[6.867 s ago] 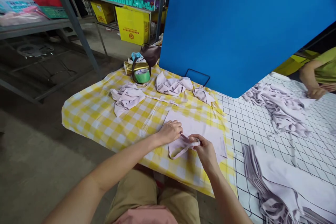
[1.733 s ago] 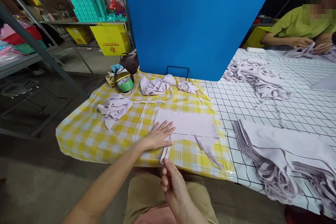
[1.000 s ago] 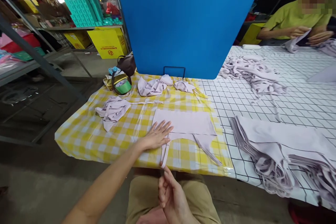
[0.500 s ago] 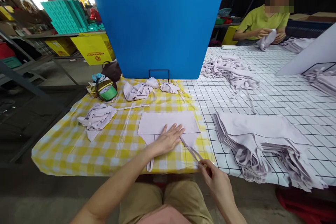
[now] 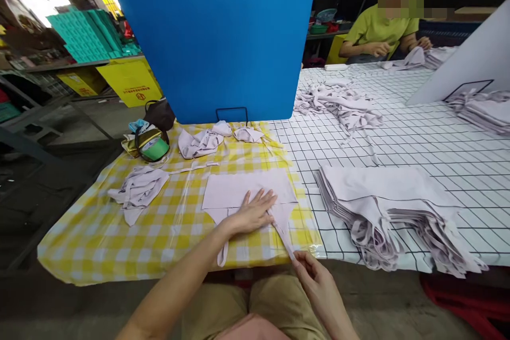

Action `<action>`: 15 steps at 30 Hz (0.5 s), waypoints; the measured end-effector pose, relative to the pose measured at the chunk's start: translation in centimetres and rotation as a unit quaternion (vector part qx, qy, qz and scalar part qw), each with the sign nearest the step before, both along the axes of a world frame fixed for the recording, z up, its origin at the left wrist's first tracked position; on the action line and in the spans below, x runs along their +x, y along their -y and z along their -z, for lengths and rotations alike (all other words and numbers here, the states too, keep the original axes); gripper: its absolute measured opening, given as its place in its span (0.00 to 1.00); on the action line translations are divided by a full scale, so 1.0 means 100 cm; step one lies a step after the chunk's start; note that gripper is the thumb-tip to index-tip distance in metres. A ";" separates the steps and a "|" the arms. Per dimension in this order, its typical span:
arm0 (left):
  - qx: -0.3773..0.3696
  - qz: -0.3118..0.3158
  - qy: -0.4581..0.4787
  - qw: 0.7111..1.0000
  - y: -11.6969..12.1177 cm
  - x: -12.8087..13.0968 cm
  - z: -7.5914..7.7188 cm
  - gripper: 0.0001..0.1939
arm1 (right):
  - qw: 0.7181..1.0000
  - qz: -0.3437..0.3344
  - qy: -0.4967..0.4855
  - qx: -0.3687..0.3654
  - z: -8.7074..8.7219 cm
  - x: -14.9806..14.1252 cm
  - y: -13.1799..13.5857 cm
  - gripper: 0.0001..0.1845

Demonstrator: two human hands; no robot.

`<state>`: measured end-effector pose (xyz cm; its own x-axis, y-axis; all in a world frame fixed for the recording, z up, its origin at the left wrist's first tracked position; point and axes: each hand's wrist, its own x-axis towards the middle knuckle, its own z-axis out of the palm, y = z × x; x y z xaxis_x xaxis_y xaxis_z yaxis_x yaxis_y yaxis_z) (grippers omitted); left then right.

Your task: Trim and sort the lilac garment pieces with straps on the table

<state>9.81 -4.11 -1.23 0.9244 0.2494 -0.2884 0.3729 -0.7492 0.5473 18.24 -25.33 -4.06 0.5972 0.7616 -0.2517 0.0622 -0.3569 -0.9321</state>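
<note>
A pale lilac garment with thin straps (image 5: 239, 188) lies flat on the yellow checked cloth, its upper part smooth and its lower part narrower. Pressed on its middle is my left hand (image 5: 250, 213), palm down with the fingers stretched out. My right hand (image 5: 316, 279) pinches the end of one strap (image 5: 283, 237) and holds it taut past the front table edge. A second strap (image 5: 223, 254) hangs loosely to the left. To the right rests a neat stack of like garments (image 5: 390, 183), straps dangling at the table edge.
Crumpled lilac pieces (image 5: 140, 188) lie at left, others (image 5: 201, 141) near a blue board (image 5: 223, 37) on a wire stand. A green tape roll (image 5: 155, 149) sits at the left edge. Across the table a co-worker (image 5: 374, 37) handles cloth near a loose heap (image 5: 340, 101).
My right hand has drawn the strap straighter, its strands now together. The left hand stays on the garment. The view has shifted slightly right, and the co-worker has lowered a cloth to the table.
</note>
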 end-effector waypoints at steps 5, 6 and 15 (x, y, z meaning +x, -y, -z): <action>0.096 -0.268 0.028 0.958 -0.044 -0.038 -0.004 0.27 | 0.995 0.076 0.054 0.027 -0.014 0.028 -0.012 0.22; 0.142 -0.335 0.031 0.931 -0.054 -0.046 -0.004 0.26 | 0.993 0.068 0.095 0.018 -0.019 0.038 -0.023 0.20; 0.148 -0.519 -0.020 0.842 -0.106 -0.060 0.003 0.13 | 0.914 -0.021 0.346 -0.211 -0.043 0.103 -0.173 0.18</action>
